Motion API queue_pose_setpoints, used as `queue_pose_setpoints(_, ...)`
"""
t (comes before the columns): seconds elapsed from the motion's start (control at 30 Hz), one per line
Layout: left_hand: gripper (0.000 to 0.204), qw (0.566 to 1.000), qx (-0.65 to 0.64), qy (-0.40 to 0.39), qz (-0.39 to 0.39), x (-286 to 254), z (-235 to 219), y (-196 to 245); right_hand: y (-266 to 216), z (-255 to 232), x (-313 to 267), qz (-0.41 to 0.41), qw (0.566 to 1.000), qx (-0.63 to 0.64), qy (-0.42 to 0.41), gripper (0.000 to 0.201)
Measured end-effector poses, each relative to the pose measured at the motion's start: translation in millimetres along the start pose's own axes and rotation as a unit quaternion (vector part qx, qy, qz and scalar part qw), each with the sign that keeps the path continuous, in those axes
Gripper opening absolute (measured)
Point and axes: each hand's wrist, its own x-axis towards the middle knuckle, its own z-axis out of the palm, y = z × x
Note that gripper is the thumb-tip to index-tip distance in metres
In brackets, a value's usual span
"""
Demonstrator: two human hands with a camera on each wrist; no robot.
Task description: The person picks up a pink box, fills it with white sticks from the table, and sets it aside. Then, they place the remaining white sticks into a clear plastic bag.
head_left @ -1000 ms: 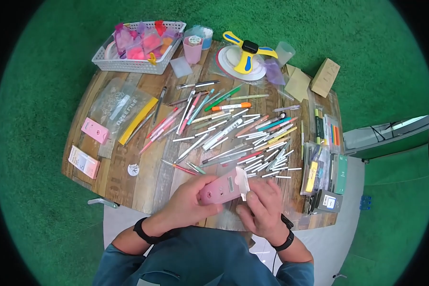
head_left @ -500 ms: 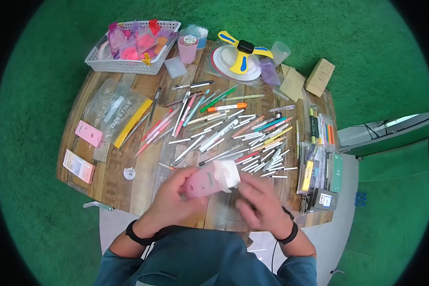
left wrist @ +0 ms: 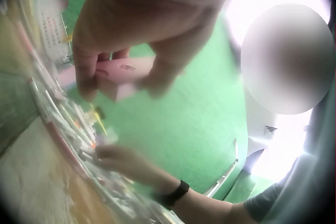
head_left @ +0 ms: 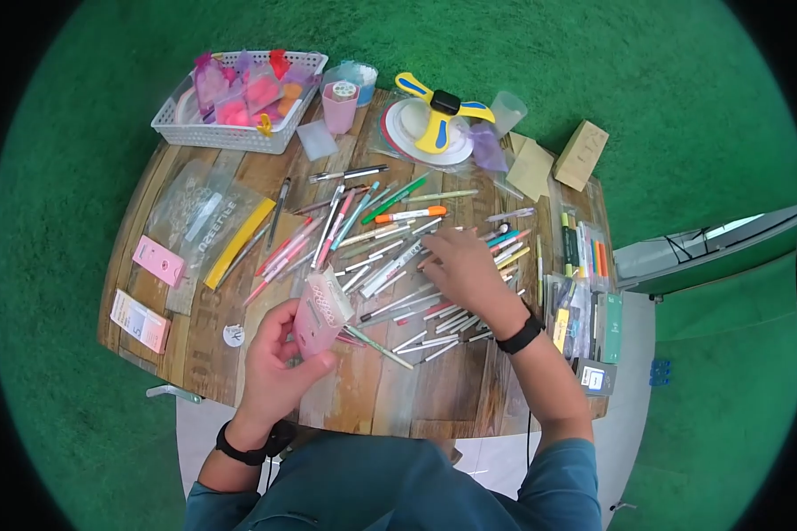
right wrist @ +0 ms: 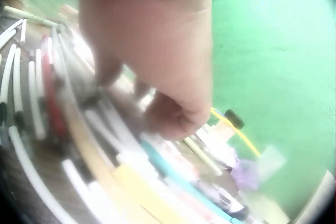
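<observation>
My left hand (head_left: 279, 372) grips a small pink box (head_left: 317, 314) near the table's front, thumb on one side and fingers on the other. The box tilts with its white-flapped end facing away from me; the left wrist view shows its pink base end (left wrist: 118, 85). Farther forward, my right hand (head_left: 471, 273) reaches down into a spread of pens, markers and short white sticks. Its bent fingers are right at a thick white marker (head_left: 397, 265). I cannot tell whether they hold anything, as the right wrist view is blurred. A green pencil (head_left: 379, 347) lies beside the box.
A white basket (head_left: 279, 142) of small bags and a pink cup (head_left: 339, 111) stand at the back. A yellow three-armed piece (head_left: 434, 133) lies on white discs. Another pink box (head_left: 158, 261) and a yellow-edged pouch (head_left: 239, 243) lie left; a grey-black box (head_left: 597, 376) is right.
My right hand has left the box's flap end and moved forward onto the pens. The left hand has carried the box left and turned its flap end away from me.
</observation>
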Motion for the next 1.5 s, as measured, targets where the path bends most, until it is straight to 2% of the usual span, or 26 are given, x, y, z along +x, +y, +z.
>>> queue_pose_setpoints(0.17,0.071,0.999,-0.032,0.020,0.013,9,-7,-2,-23,3,-5,-0.028,0.999,-0.038,0.011,0.038)
queue_pose_setpoints(0.4,0.071,0.998,-0.056,0.030,0.022,14,-5,3,-14,4,9,-0.014,0.999,0.009,-0.029,0.033)
queue_pose_setpoints(0.47,0.071,0.997,-0.061,0.032,0.024,13,-5,2,-16,4,16,-0.076,0.997,0.010,-0.033,0.028)
queue_pose_setpoints(0.6,0.071,0.997,-0.061,0.034,0.018,12,-6,0,-10,13,36,-0.065,0.995,0.012,-0.073,0.027)
queue_pose_setpoints(0.7,0.072,0.997,-0.067,0.034,0.018,12,-7,0,-1,18,50,-0.103,0.992,-0.016,-0.074,0.024)
queue_pose_setpoints(0.8,0.073,0.997,-0.069,0.034,0.018,11,-8,-1,7,27,54,-0.087,0.995,0.005,-0.050,0.021)
queue_pose_setpoints(0.87,0.071,0.997,-0.066,0.036,0.012,11,-8,-2,5,29,55,-0.060,0.996,0.033,0.051,0.013)
queue_pose_setpoints(0.9,0.071,0.997,-0.066,0.037,0.012,11,-9,-2,4,27,54,-0.061,0.996,0.033,0.051,0.013)
queue_pose_setpoints(1.0,0.069,0.999,-0.045,0.028,0.008,11,-11,-3,-1,10,43,-0.032,0.998,0.047,0.034,0.013)
queue_pose_setpoints(1.07,0.068,0.999,-0.033,0.039,0.008,12,-9,-1,-1,3,36,-0.060,0.994,0.074,-0.054,0.009)
queue_pose_setpoints(1.17,0.068,0.999,-0.031,0.036,0.014,15,-7,-2,-6,4,30,-0.107,0.984,0.124,-0.065,0.006)
queue_pose_setpoints(1.27,0.067,0.999,-0.033,0.039,0.012,16,-5,0,-9,11,28,-0.121,0.984,0.111,-0.064,0.006)
queue_pose_setpoints(1.5,0.068,0.997,-0.029,0.064,0.017,10,-15,-7,-8,-14,4,-0.043,0.993,0.098,-0.054,0.015)
